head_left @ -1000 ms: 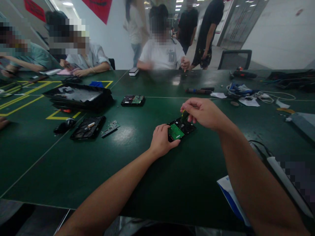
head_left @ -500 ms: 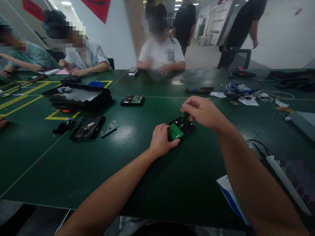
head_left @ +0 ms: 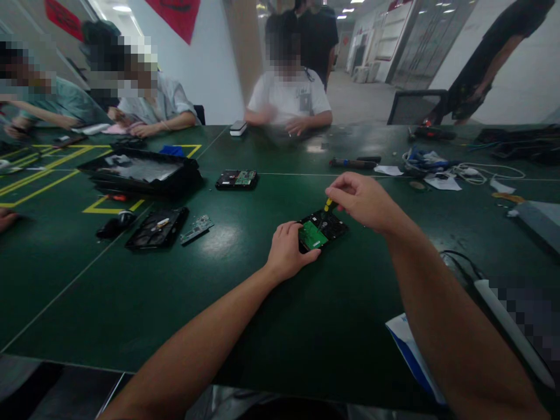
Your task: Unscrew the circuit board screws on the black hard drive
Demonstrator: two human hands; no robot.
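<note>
A black hard drive (head_left: 336, 226) with a green circuit board (head_left: 313, 234) facing up lies on the dark green table (head_left: 245, 326). My left hand (head_left: 289, 251) grips its left end, thumb along the near edge and fingers on the far side. Above the drive, my right hand (head_left: 359, 201) is closed round a screwdriver (head_left: 329, 204) with a yellow and dark handle. The shaft slants down to the drive beside the green board; its tip is too small to make out.
Left of the drive lie a loose circuit board (head_left: 196, 229), a black plastic shell (head_left: 157, 228) and a large black tray (head_left: 192, 175). Another hard drive (head_left: 237, 179) sits farther back. Cables (head_left: 485, 169) and a grey box (head_left: 540, 224) are at right. Several people sit or stand opposite.
My right hand's grip on the screwdriver has shifted, and more of the yellow handle shows. The hard drive and my left hand stay in place. A standing person at right has moved further right.
</note>
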